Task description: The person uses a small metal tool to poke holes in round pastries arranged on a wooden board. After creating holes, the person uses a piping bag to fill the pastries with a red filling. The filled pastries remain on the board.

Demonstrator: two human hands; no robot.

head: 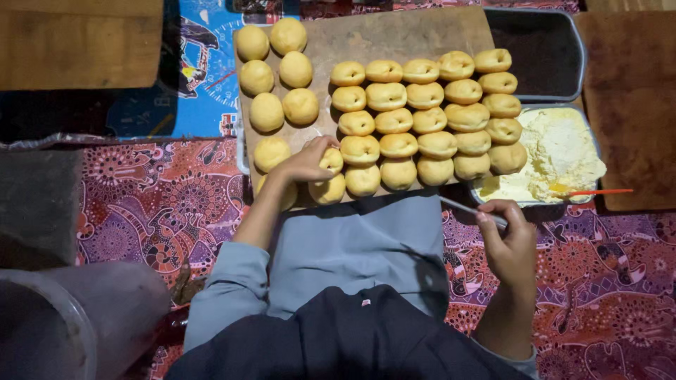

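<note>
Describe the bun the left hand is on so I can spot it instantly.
Start at the wooden board crowded with golden buns. Go to its near edge, left of the split-bun rows. The bun lies under the left hand, the only one fingers cover.

The buns (394, 119) are golden yellow, like honey, and they sit on a light brown wooden board (394, 35). At 2 o'clock a grey metal tray (581, 63) is dark, almost black, inside. Just below it, at 3 o'clock, another tray (595, 134) holds pale yellow cream (556, 151), and a spoon with an orange handle (598, 191) lies in it. The mat (162, 204) is dark red and purple with swirly dots and curly shapes. At 11 o'clock a blue picture sheet (204, 63) shows. The sleeve (225, 288) at 7 o'clock is soft grey-blue. A thin silver stick (468, 208) is in the right hand (510, 243).
</note>
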